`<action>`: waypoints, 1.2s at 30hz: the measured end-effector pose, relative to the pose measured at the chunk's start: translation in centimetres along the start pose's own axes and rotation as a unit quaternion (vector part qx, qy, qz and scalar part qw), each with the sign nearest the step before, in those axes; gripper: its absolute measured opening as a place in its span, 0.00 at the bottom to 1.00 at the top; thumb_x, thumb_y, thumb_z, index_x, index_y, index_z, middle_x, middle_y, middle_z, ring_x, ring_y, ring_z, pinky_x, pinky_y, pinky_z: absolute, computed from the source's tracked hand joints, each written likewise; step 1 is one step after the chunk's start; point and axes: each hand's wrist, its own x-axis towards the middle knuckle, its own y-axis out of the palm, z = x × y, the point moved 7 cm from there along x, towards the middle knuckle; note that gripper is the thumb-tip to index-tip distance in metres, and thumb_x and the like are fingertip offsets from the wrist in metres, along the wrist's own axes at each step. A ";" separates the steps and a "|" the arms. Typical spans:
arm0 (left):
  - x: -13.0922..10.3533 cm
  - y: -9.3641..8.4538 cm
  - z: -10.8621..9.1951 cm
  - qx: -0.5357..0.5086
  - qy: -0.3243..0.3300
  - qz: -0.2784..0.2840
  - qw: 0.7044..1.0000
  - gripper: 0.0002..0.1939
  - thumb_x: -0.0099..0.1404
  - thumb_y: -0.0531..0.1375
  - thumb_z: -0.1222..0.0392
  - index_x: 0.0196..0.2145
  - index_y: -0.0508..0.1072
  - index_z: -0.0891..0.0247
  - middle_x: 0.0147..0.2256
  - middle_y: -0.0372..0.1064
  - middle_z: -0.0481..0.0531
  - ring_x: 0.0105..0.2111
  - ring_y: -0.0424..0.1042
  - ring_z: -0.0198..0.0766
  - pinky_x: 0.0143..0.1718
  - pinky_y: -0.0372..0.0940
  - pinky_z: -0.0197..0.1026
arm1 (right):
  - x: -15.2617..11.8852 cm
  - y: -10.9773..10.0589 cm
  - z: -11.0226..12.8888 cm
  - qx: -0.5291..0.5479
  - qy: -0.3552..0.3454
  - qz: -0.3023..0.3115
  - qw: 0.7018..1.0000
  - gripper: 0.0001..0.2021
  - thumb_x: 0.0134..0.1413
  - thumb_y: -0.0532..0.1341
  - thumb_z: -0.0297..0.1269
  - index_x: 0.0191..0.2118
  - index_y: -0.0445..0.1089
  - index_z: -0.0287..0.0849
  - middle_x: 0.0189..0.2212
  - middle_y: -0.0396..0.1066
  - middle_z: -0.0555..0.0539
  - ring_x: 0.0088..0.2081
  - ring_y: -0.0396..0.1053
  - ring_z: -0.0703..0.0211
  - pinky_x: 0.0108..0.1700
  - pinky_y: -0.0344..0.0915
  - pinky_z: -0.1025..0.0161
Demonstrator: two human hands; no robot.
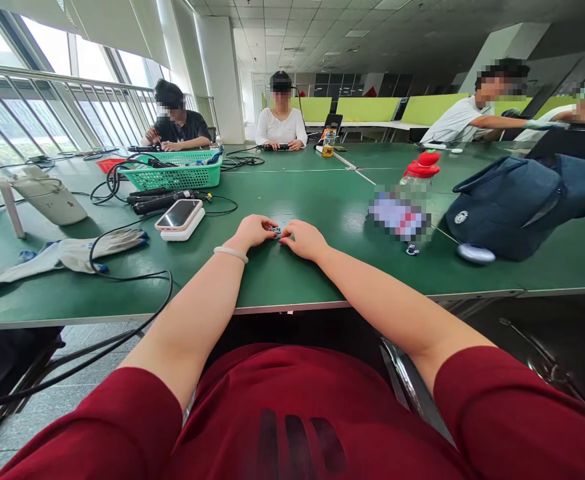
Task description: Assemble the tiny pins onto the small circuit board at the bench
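A dark-red shirt (317, 380) fills the lower frame. At centre, a tiny patterned piece (275, 230) lies nearer the left hand (255, 231), whose almost-closed fingers seem to pinch it; the right hand (304, 239), loosely curled, flanks its right side, contact unclear. Its long axis is indistinct. The green bench (267, 287) spreads beneath.

The single view looks out from a camera worn on the person's head, facing forward and tilted down. Nearest the lens, a dark red short-sleeved shirt (292, 407) fills the bottom centre of the frame; bare forearms (192, 303) run from the lower sides up to the fingers (289, 231) near the middle. The glossy green desk (292, 280) crosses the middle band, seen obliquely from above. The field is wide, spanning a pale metal railing (62, 78), upper left, a navy fabric backpack (527, 207), right, and a pale panelled ceiling (302, 27), top.
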 end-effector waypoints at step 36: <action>-0.2 0.1 -0.5 -0.004 0.006 0.014 1.000 0.19 0.50 0.67 0.58 0.42 0.79 0.62 0.34 0.76 0.52 0.34 0.73 0.39 0.39 0.65 0.38 | 0.0 0.1 -0.2 -0.047 0.005 0.034 0.998 0.08 0.58 0.60 0.39 0.35 0.75 0.42 0.38 0.71 0.46 0.42 0.67 0.58 0.43 0.60 0.64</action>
